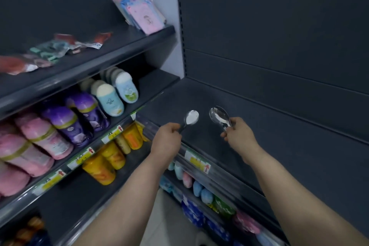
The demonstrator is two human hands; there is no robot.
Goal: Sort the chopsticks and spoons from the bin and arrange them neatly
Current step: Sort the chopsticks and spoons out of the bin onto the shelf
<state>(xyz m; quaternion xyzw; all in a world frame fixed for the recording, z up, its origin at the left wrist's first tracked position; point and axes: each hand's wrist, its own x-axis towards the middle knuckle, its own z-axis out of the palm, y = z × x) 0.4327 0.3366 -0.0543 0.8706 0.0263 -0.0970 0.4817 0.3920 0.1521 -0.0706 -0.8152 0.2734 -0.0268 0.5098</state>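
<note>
Gripping spoons [192, 117], left hand [166, 136] and right hand [238, 134].

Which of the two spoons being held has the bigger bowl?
The spoon in the right hand: its bowl is clearly wider than that of the smaller spoon in the left hand.

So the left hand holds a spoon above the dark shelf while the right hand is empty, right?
Not quite. The right hand is not empty: it grips a larger spoon by the handle. As the head view shows, the left hand does hold a smaller spoon above the dark shelf.
</note>
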